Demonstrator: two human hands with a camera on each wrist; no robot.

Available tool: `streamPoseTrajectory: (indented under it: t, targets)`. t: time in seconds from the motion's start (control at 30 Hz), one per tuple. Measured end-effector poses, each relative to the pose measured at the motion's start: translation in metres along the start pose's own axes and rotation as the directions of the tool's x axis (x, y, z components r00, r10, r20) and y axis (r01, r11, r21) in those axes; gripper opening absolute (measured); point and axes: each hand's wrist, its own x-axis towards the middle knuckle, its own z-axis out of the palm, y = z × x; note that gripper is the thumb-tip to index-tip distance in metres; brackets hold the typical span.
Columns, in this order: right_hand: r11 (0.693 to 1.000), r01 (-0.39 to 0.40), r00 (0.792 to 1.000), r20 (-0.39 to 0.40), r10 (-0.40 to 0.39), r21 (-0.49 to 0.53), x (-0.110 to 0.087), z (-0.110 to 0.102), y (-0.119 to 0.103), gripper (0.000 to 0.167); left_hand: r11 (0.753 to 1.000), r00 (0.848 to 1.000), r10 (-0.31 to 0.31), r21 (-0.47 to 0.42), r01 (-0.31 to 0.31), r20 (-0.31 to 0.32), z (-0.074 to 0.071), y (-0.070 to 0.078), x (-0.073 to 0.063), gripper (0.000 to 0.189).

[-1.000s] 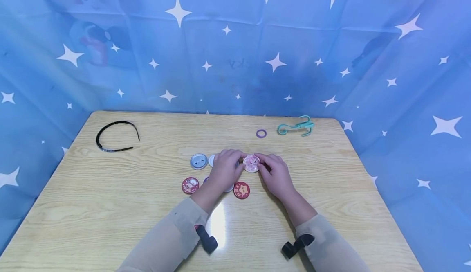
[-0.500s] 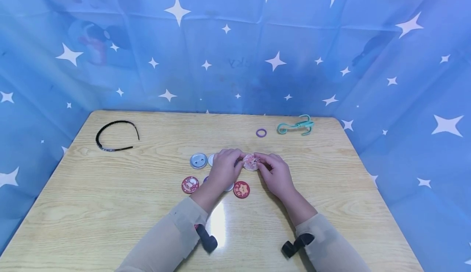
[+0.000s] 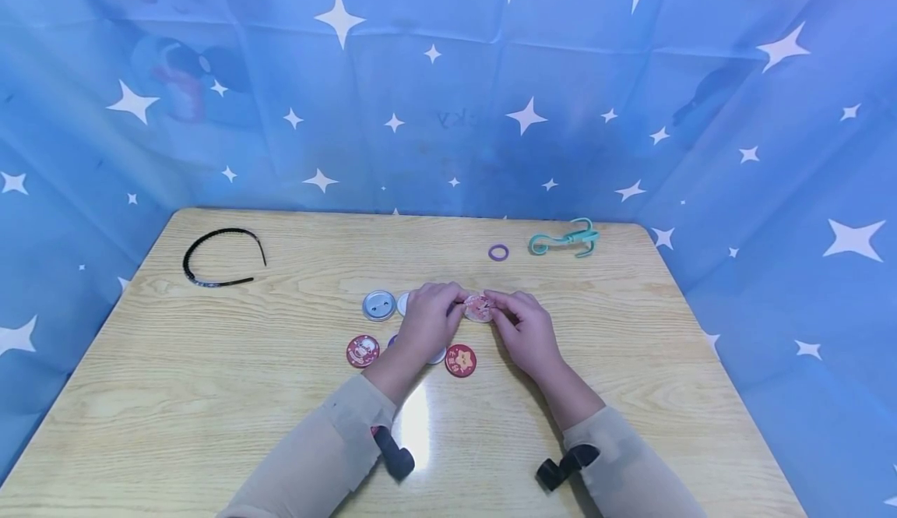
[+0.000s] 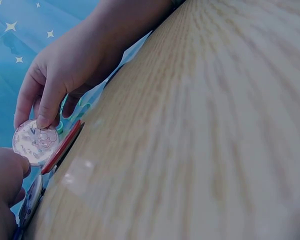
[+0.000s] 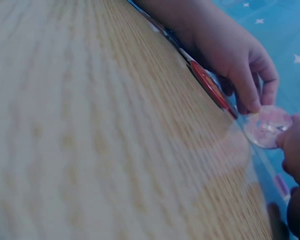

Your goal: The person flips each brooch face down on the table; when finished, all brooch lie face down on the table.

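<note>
Left hand [image 3: 429, 323]: the near edge of a pink printed pin badge [image 3: 479, 308] is pinched between thumb and fingers. Right hand [image 3: 524, 333]: the opposite edge of the same badge is pinched likewise. The badge is thus held between the two hands, near the middle of the bench [image 3: 245, 409], its printed face seen from the head view; whether its rim is touching the wood cannot be told.

Forearms: both are covered by beige sleeves [image 3: 325, 444], and a black wrist device [image 3: 395, 454] is worn on each.

Before the pink badge, toward the person: one red badge with a star figure [image 3: 461, 361], laid face up. Beside it, partly hidden by the left hand: one pale badge [image 3: 437, 357]. Under the left wrist's outer side, mostly covered: one purple-blue badge [image 3: 392, 340]. Farther left: one red badge with a white figure [image 3: 363, 351], face up.

Behind that row: one silver badge [image 3: 379, 306], laid with its pin back upward; beside it, one white badge [image 3: 402, 304], partly covered.

Toward the far edge: one purple ring [image 3: 498, 252]; to its right, one teal clip [image 3: 566, 239] with curled arms; at far left, one black headband [image 3: 223, 258].

Backdrop: blue cloth [image 3: 448, 86], printed with white stars.
</note>
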Motion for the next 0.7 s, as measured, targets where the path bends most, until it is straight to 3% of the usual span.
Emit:
streamPoseTrajectory:
  t: [0.7]
  targets:
    - [1.000, -0.020, 1.000, -0.013, 0.020, 0.003, 0.0004, 0.0013, -0.0023, 0.020, 1.000, 1.000, 0.005, 0.006, -0.005, 0.023, -0.0011, 0.0010, 0.0003, 0.008]
